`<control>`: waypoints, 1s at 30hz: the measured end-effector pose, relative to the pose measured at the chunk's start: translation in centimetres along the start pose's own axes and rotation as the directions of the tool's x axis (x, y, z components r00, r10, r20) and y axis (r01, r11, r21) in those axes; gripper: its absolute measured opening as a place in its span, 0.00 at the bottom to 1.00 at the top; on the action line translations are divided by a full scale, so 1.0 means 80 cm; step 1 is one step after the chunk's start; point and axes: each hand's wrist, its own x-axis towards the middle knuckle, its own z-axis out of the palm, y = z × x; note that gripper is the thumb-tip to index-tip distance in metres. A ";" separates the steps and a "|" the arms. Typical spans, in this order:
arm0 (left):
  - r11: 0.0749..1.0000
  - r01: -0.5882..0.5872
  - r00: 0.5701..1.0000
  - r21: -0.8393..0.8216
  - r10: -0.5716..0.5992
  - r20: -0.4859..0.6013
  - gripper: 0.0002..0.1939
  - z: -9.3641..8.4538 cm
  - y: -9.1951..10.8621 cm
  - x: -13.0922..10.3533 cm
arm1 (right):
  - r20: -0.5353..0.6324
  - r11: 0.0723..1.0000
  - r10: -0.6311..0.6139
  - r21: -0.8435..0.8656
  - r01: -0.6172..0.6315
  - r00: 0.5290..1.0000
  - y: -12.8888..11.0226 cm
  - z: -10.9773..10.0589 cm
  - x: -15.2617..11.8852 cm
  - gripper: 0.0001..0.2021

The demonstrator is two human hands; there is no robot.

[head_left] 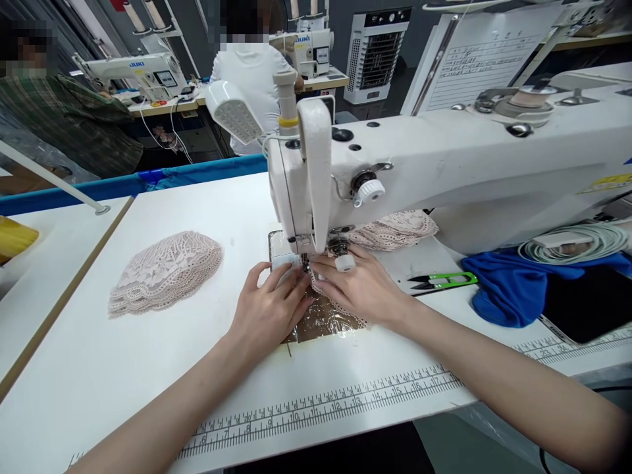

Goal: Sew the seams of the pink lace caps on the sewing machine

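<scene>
At the needle of the white sewing machine (316,178), my left hand (269,299) lies flat with its fingers spread, the fingertips beside the presser foot (305,262). From the other side my right hand (363,286) rests with stretched fingers on a pale pink scalloped lace piece (340,309). Most of that lace is hidden beneath the right hand. A taped brown plate area (318,322) shows below both hands. Behind the right hand, under the machine arm, lies a heap of similar lace (395,229). Left of my left hand sits a stack of pink lace pieces (165,273).
Green thread snips (444,282), a blue cloth (508,289), a phone (590,306) and coiled tubing (575,243) lie at the right. A printed ruler (316,418) runs along the front edge. Two people (251,85) sit beyond at other machines (135,76).
</scene>
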 end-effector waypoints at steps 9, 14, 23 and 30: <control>0.997 -0.059 0.997 0.049 0.061 -0.041 0.06 -0.013 -0.016 -0.001 | 0.034 0.997 0.063 -0.045 -0.061 0.997 -0.009 -0.015 0.001 0.14; 0.997 0.046 0.996 0.063 -0.041 -0.075 0.10 -0.022 -0.015 -0.007 | 0.053 0.994 0.030 -0.103 -0.024 0.998 -0.003 -0.018 -0.003 0.13; 0.988 0.002 0.995 -0.154 0.014 0.098 0.19 -0.011 0.020 -0.006 | 0.133 0.995 0.100 -0.031 -0.097 0.986 0.010 0.019 0.007 0.15; 0.999 -0.007 1.000 -0.043 0.008 0.023 0.11 -0.023 -0.001 -0.003 | 0.085 0.986 0.079 -0.152 -0.065 0.993 0.004 0.002 0.007 0.13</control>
